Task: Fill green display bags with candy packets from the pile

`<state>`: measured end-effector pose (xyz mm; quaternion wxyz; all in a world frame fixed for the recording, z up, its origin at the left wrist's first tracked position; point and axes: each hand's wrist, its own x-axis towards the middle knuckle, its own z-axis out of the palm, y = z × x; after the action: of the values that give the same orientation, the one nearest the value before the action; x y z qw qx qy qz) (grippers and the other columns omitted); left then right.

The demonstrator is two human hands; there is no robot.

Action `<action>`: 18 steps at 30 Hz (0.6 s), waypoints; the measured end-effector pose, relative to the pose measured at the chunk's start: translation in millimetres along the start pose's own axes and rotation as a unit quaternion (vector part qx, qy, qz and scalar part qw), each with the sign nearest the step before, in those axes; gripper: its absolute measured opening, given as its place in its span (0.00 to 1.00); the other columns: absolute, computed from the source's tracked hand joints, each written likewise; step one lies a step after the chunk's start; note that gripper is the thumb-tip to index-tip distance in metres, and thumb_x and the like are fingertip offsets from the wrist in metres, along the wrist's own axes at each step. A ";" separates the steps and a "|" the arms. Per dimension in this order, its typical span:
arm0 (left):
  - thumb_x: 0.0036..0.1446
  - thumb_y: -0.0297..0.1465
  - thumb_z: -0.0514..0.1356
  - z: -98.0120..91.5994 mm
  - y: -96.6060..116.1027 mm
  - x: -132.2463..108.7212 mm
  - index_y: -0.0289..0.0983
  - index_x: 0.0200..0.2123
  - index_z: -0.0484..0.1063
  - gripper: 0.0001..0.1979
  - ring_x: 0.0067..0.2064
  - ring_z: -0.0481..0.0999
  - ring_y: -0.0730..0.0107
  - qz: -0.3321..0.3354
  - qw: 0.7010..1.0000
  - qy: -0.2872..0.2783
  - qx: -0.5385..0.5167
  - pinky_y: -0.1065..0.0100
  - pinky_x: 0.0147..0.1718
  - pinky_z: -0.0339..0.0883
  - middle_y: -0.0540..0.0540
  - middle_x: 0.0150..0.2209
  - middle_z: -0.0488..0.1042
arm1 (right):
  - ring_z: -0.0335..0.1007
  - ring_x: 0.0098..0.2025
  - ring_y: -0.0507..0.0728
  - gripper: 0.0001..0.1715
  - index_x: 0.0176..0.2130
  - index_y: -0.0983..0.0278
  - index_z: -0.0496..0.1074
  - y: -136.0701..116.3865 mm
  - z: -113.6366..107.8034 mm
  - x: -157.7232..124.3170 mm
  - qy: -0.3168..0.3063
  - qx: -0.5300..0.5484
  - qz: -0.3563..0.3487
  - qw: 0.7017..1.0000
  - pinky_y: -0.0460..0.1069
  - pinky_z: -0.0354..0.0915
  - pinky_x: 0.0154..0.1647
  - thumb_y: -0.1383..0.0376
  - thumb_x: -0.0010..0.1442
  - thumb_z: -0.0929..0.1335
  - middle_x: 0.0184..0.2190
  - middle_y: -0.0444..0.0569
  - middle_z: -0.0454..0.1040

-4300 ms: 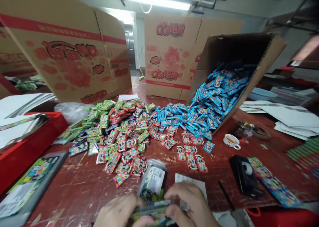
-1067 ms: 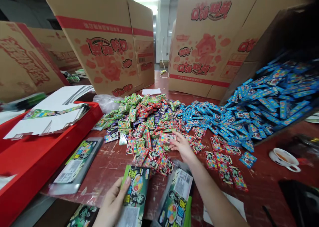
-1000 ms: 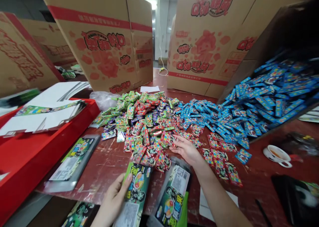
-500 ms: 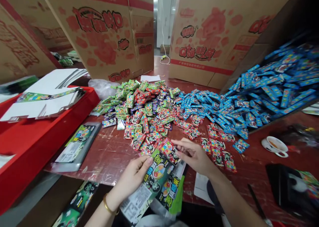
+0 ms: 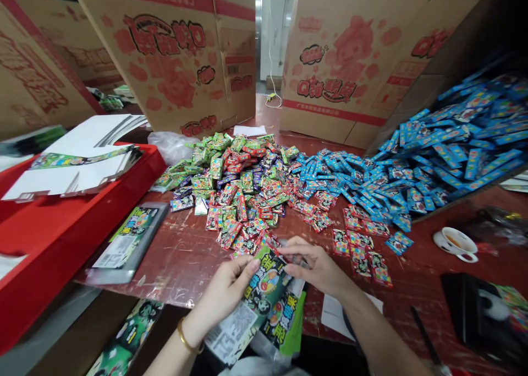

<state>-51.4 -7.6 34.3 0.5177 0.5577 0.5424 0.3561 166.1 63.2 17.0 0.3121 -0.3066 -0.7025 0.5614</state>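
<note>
Green pouch (image 5: 264, 288): where is it sitting in this view? (Student)

It is hanging over the near edge of the table (image 5: 181, 255), mid-view, just on the near side of the mixed pile (image 5: 243, 194) of sweets. The left hand (image 5: 225, 293) is gripping it, with the thumb closed over the printed face at its left edge. (Tutor)

Which way is its long axis running? (Student)

It is running from near-left to far-right. The white label end is pointing near and left, toward the wrist, and the mouth end is pointing far and right. A second pouch (image 5: 284, 323) is lying under it and showing on the right. (Tutor)

And the other hand? (Student)

The right hand (image 5: 319, 266) is meeting the pouch at that far-right mouth end. Its fingertips are pinching a small packet (image 5: 296, 260), which the fingers are largely hiding. Packet and mouth are touching or very nearly so, and the overlap is hiding whether the packet is inside. The right hand is thus sitting nearer the mouth, and the left hand nearer the body of the pouch. (Tutor)

What is lying around them? (Student)

Blue packets (image 5: 412, 161) are spilling from a tipped box at far right. A red tray (image 5: 61, 238) is standing at left and a cup (image 5: 456, 243) at right. (Tutor)
</note>
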 end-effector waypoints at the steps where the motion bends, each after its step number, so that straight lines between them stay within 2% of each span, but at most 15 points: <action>1: 0.59 0.44 0.52 1.1 -0.9 1.2 0.36 0.29 0.70 0.18 0.30 0.67 0.68 -0.006 1.000 0.005 -0.010 0.72 0.30 0.61 0.50 0.26 0.70 | 0.65 0.43 0.56 0.16 0.44 0.59 0.76 -0.9 6.5 0.9 0.020 -0.016 -0.009 1.000 0.49 0.63 0.43 0.60 0.54 0.70 0.40 0.49 0.67; 4: 0.58 0.45 0.53 2.4 -3.8 4.0 0.35 0.29 0.71 0.19 0.29 0.68 0.68 -0.025 0.999 0.013 -0.041 0.72 0.29 0.62 0.50 0.25 0.71 | 0.64 0.48 0.58 0.10 0.36 0.60 0.77 -4.5 25.7 4.4 0.055 -0.040 -0.031 0.997 0.52 0.61 0.50 0.59 0.53 0.71 0.45 0.51 0.65; 6: 0.58 0.45 0.53 -1.2 -6.4 3.9 0.34 0.30 0.72 0.19 0.29 0.69 0.68 -0.034 0.998 0.018 -0.056 0.72 0.29 0.63 0.49 0.27 0.73 | 0.64 0.50 0.59 0.10 0.36 0.61 0.76 -2.0 30.1 7.2 0.065 -0.046 -0.037 0.996 0.52 0.61 0.52 0.59 0.52 0.72 0.49 0.51 0.64; 7: 0.58 0.44 0.54 -5.1 -8.4 3.1 0.34 0.32 0.73 0.19 0.30 0.70 0.67 -0.039 0.997 0.020 -0.063 0.71 0.30 0.64 0.48 0.28 0.75 | 0.64 0.50 0.59 0.11 0.37 0.60 0.76 1.8 28.5 8.8 0.086 -0.049 -0.037 0.994 0.52 0.61 0.51 0.59 0.53 0.71 0.50 0.51 0.64; 9: 0.57 0.44 0.55 -17.0 -15.4 -0.5 0.34 0.35 0.74 0.19 0.33 0.73 0.65 -0.052 0.995 0.029 -0.075 0.70 0.33 0.66 0.47 0.31 0.77 | 0.65 0.49 0.59 0.12 0.39 0.60 0.75 14.3 19.6 12.8 0.177 -0.049 -0.035 0.982 0.52 0.64 0.47 0.58 0.54 0.70 0.51 0.52 0.65; 11: 0.55 0.45 0.58 -32.7 -26.4 -6.4 0.34 0.37 0.75 0.19 0.34 0.75 0.64 -0.074 0.992 0.056 -0.089 0.69 0.35 0.68 0.47 0.32 0.79 | 0.69 0.45 0.58 0.12 0.39 0.61 0.73 29.2 10.1 20.0 0.250 -0.078 -0.019 0.965 0.51 0.66 0.43 0.57 0.59 0.66 0.46 0.53 0.69; 12: 0.54 0.46 0.59 -40.8 -32.7 -9.9 0.34 0.38 0.76 0.20 0.34 0.76 0.63 -0.092 0.988 0.076 -0.103 0.68 0.36 0.68 0.46 0.33 0.80 | 0.70 0.42 0.57 0.13 0.39 0.63 0.72 35.7 8.0 25.8 0.258 -0.101 -0.009 0.961 0.51 0.67 0.41 0.58 0.61 0.63 0.42 0.54 0.71; 13: 0.52 0.47 0.60 -48.4 -38.9 -13.5 0.34 0.38 0.76 0.21 0.34 0.77 0.62 -0.114 0.981 0.098 -0.123 0.67 0.37 0.69 0.46 0.33 0.80 | 0.72 0.39 0.57 0.14 0.39 0.64 0.71 40.8 8.7 33.5 0.245 -0.129 0.001 0.961 0.51 0.68 0.39 0.59 0.62 0.61 0.39 0.53 0.73; 15: 0.50 0.48 0.61 -60.3 -48.8 -20.3 0.34 0.39 0.76 0.23 0.35 0.79 0.59 -0.169 0.961 0.141 -0.165 0.65 0.39 0.70 0.45 0.33 0.81 | 0.73 0.36 0.55 0.13 0.40 0.65 0.70 45.1 18.3 55.1 0.178 -0.182 0.013 0.967 0.50 0.69 0.38 0.63 0.63 0.60 0.34 0.51 0.75; 18: 0.46 0.47 0.64 -67.9 -53.8 -27.5 0.34 0.37 0.77 0.22 0.40 0.79 0.56 -0.218 0.932 0.222 -0.186 0.61 0.45 0.69 0.43 0.36 0.81 | 0.73 0.40 0.55 0.10 0.42 0.63 0.70 40.1 42.4 100.1 0.098 -0.253 0.017 0.962 0.49 0.68 0.42 0.68 0.60 0.63 0.37 0.49 0.76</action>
<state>-133.6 -28.2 1.3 0.5436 0.2257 0.6757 0.4438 74.3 123.4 -20.3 0.2824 -0.4407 -0.7822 0.3380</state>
